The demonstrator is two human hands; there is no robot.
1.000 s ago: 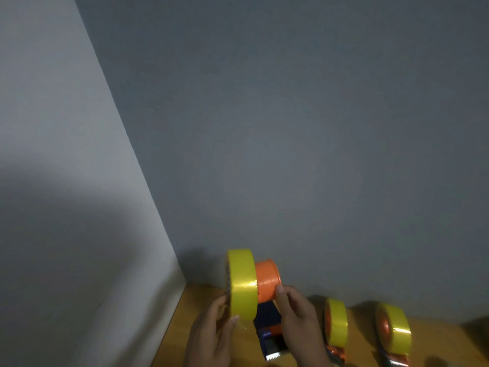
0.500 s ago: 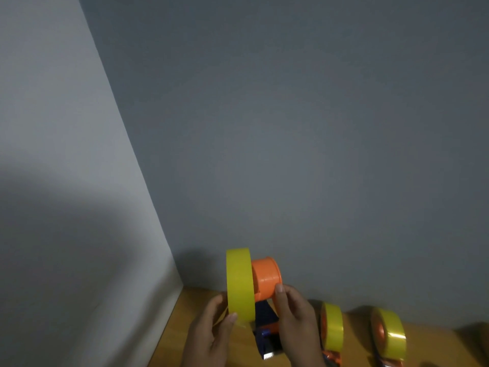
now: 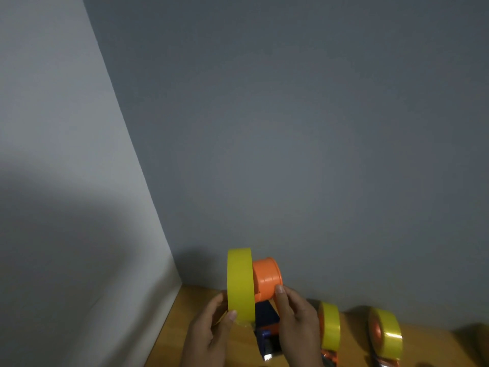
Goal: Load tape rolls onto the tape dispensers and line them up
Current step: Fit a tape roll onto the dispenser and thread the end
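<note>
Yellow roll (image 3: 240,283) has slid onto the orange hub (image 3: 267,278); both grips hold; wooden table (image 3: 195,300), grey walls (image 3: 291,128).

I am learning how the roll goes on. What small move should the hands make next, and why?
Probably the left hand should push the yellow tape roll further right along the orange hub, which the right hand steadies: most of the hub still shows bare.
</note>
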